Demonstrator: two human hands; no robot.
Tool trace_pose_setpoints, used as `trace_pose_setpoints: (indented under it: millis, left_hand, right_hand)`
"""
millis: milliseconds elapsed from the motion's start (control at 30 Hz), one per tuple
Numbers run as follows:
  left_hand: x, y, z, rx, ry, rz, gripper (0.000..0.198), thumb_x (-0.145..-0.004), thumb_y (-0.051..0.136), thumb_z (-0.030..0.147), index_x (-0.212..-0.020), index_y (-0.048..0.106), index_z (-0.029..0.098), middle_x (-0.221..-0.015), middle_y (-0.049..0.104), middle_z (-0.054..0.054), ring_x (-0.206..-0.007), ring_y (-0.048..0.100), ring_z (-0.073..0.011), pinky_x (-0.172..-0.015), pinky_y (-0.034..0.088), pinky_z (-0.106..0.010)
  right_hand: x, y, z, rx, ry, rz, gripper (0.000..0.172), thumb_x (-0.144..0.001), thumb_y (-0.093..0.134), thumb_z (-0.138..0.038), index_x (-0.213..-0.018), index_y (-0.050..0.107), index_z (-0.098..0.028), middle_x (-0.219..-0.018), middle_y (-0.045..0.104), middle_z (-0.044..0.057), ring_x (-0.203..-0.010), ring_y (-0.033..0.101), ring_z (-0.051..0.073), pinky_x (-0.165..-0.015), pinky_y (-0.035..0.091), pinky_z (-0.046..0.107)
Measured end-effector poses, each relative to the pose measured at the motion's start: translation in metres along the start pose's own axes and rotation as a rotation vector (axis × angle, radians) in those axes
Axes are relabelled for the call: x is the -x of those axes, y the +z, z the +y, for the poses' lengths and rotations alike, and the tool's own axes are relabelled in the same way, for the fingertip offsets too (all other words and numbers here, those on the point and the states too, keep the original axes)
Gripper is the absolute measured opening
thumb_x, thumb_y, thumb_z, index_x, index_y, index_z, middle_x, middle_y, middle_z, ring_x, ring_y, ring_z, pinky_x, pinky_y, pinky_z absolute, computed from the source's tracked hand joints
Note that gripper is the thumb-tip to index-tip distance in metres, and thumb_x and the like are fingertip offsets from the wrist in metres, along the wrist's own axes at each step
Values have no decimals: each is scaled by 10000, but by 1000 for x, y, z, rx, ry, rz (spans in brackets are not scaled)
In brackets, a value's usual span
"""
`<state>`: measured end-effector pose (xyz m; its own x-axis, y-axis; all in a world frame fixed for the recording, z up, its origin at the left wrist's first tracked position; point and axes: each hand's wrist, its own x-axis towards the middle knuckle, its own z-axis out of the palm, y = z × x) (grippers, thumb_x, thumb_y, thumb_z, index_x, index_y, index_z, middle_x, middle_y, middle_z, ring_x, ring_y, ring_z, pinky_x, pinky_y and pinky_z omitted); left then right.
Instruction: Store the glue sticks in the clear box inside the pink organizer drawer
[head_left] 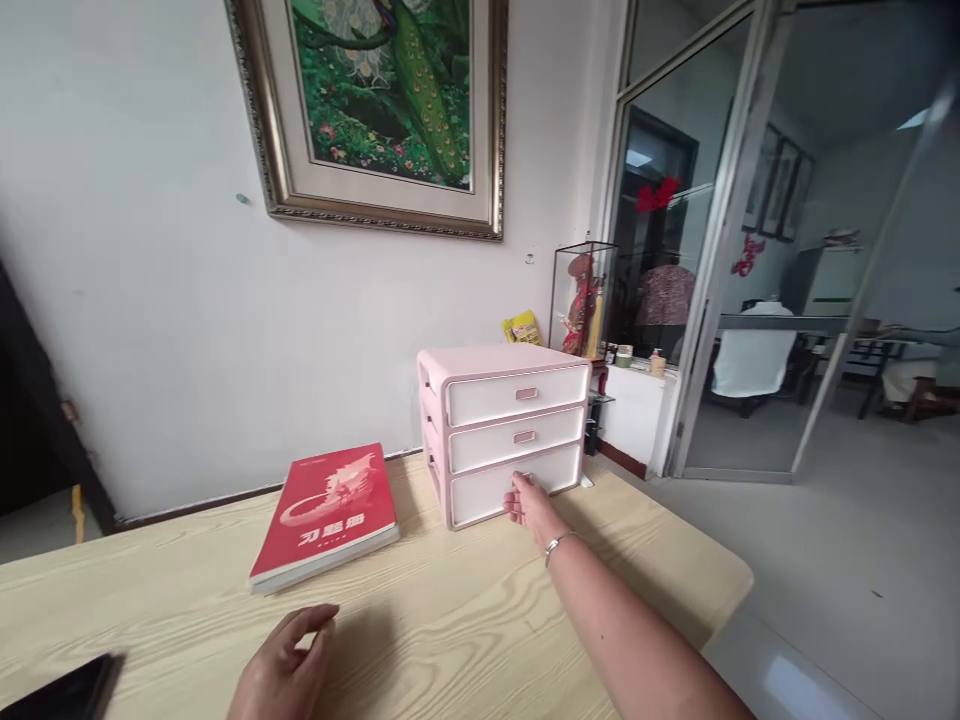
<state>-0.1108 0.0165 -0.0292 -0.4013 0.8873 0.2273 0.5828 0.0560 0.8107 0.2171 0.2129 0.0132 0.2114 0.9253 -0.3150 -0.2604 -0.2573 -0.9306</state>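
A pink drawer unit (495, 362) with three white-fronted drawers stands on the wooden table. My right hand (529, 502), with a silver bracelet at its wrist, is at the bottom drawer (478, 500), its fingers curled on the handle and covering most of it. All three drawers look pushed in, the middle drawer (487, 448) and top drawer (487, 402) included. Low over the table at the front, my left hand (289, 660) is empty, its fingers loosely bent and the thumb apart. Beyond it lies a thick red book (330, 510).
A dark phone (64, 690) lies at the table's front left corner. Behind the drawer unit are a yellow packet (522, 327) and a glass case (581, 300) with a figure inside. The table's rounded right edge (739, 580) borders the tiled floor. A framed peacock picture (386, 215) hangs above.
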Motion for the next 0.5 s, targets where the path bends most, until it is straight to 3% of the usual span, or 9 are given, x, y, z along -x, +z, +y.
trace_pose_setpoints:
  millis: [133, 333, 500]
  left_hand:
    - [4, -2, 8, 26, 30, 2, 398, -776, 528, 520, -937, 738, 223, -1039, 748, -55, -716, 697, -200, -707, 558, -291]
    - [4, -4, 7, -1, -40, -12, 439, -772, 512, 527, -969, 728, 200, -1007, 760, -71, -770, 709, -224, -735, 559, -307]
    - [2, -4, 4, -26, -63, -68, 439, -768, 509, 530, -988, 719, 214, -992, 768, -47, -784, 718, -225, -697, 554, -285]
  right_hand:
    - [3, 2, 11, -17, 14, -1, 353, -920, 568, -526, -826, 501, -193, -552, 573, -22, -461, 568, 109, -450, 412, 179]
    - [10, 2, 26, -60, 34, 11, 366, -913, 576, -552, -863, 503, -197, -580, 604, 0, -502, 609, 136, -487, 461, 215]
    - [5, 11, 15, -86, 40, 56, 374, -928, 544, -564, -855, 503, -199, -589, 611, 8, -497, 609, 140, -487, 474, 225]
